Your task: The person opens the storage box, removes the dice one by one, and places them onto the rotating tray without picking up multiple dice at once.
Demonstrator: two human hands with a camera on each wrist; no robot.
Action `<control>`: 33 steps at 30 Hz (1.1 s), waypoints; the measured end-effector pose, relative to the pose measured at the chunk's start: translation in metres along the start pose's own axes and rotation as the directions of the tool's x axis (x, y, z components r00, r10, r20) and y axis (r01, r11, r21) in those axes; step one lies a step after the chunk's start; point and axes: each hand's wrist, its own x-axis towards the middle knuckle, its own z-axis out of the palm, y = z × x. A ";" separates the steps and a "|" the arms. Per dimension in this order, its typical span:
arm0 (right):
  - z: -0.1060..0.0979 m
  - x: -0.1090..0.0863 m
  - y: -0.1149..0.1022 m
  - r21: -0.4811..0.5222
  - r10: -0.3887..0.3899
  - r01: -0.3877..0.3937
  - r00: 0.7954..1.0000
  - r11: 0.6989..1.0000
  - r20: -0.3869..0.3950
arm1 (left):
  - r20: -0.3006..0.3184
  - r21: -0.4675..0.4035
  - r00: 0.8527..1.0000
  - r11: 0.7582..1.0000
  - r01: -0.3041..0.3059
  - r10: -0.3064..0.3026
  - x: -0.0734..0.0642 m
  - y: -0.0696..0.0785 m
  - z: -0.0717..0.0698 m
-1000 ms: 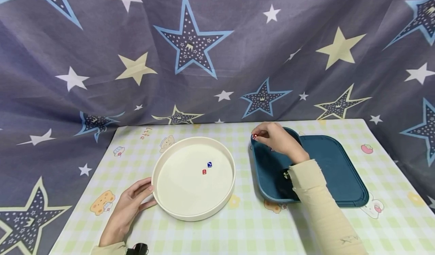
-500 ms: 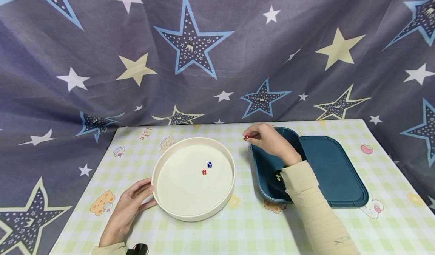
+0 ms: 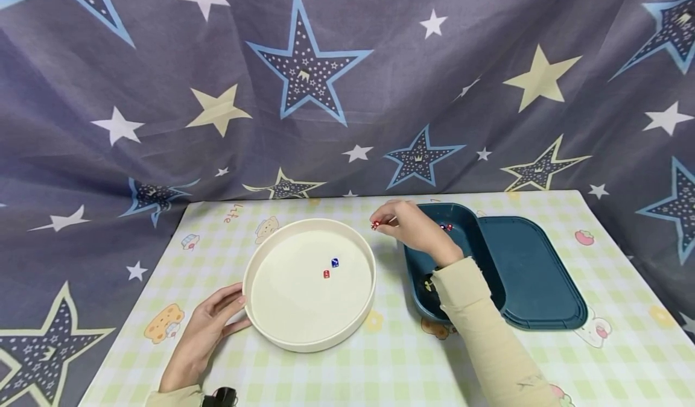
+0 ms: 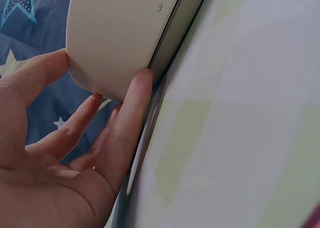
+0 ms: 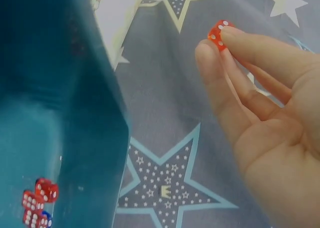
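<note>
A round cream tray (image 3: 304, 310) stands on the table's left half, with a red die (image 3: 326, 274) and a blue die (image 3: 335, 263) lying inside. My left hand (image 3: 209, 322) touches the tray's left wall with its fingertips, the fingers mostly straight; the left wrist view shows them against the outer wall (image 4: 120, 37). Between thumb and fingertips my right hand (image 3: 415, 229) pinches another red die (image 5: 219, 35). It is held above the table, between the tray and the dark teal box (image 3: 483, 256). Several red dice (image 5: 37, 203) and a blue die (image 5: 47, 219) lie in that box.
A flat teal lid (image 3: 537, 274) lies to the right of the box, against its side. The table has a green checked cloth (image 3: 347, 377) with cartoon prints. Behind the table's back edge hangs a dark curtain (image 3: 347, 154) with stars.
My right hand has moved left with the pinched red die, from over the box's back left corner to the gap beside the tray. The left hand and tray stay put.
</note>
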 end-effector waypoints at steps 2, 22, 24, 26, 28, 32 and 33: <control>0.003 0.002 -0.002 -0.005 0.000 0.000 1.000 1.000 0.007 | -0.002 -0.005 1.000 1.000 0.002 -0.002 0.000 0.000 0.001; 0.034 0.016 -0.020 -0.006 -0.012 0.013 0.993 1.000 0.115 | 0.002 0.010 1.000 1.000 -0.005 0.005 0.000 0.002 0.001; 0.037 0.017 -0.022 -0.010 -0.017 0.019 0.992 1.000 0.122 | 0.001 0.012 1.000 1.000 -0.008 0.008 0.000 0.002 0.001; 0.041 0.018 -0.023 -0.011 -0.020 0.022 0.991 1.000 0.129 | 0.003 0.013 1.000 1.000 -0.009 0.009 0.000 0.002 0.001; 0.044 0.019 -0.023 -0.019 -0.022 0.024 0.990 1.000 0.138 | 0.004 0.012 1.000 1.000 -0.009 0.009 0.000 0.002 0.001; 0.051 0.021 -0.023 -0.025 -0.034 0.039 0.985 0.999 0.167 | 0.004 0.015 1.000 1.000 -0.009 0.009 0.000 0.001 0.001; 0.053 0.021 -0.023 -0.026 -0.042 0.047 0.984 0.999 0.172 | 0.002 0.015 1.000 1.000 -0.007 0.007 0.000 0.001 0.001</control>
